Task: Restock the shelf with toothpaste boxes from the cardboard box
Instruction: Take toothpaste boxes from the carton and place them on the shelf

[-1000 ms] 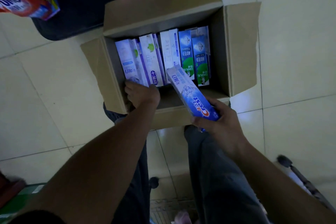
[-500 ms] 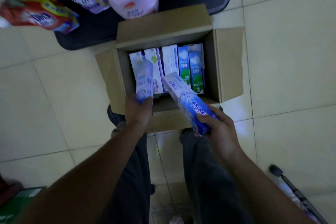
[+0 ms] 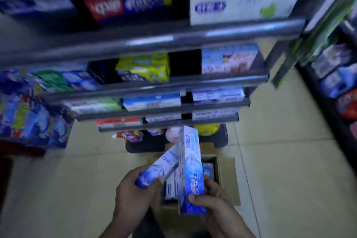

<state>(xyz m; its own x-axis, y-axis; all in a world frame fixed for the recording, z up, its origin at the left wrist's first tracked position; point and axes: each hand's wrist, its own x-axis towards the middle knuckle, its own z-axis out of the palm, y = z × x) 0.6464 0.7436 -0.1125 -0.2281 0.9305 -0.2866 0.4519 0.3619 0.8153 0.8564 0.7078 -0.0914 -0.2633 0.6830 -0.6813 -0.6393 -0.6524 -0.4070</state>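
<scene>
A tall toothpaste box (image 3: 190,170), blue and white, stands nearly upright in the right hand (image 3: 214,205). The grip there is pinching the box's lower end, thumb across the front face and fingers curled behind its right edge. A slimmer toothpaste box (image 3: 160,166) is in the left hand (image 3: 135,189), whose grip is wrapped round its lower end. It tilts up and to the right, and its upper end reaches the left edge of the tall one.

Both are held above the cardboard box (image 3: 228,179), which sits open on the floor (image 3: 280,160) with its right flap folded outward. Packed toothpaste boxes (image 3: 171,187) show inside it, between the two hands and along the right wall.

Beyond the far edge of the cardboard box lies a dark tray (image 3: 152,145) carrying a pink bottle (image 3: 172,134), a yellow pack (image 3: 206,128) and a red pouch (image 3: 129,135). Over the tray rises the shelf (image 3: 154,38), several tiers with rounded grey front rails, stocked with blurred boxes in blue, white, green and red. The labels are too smeared to read.
</scene>
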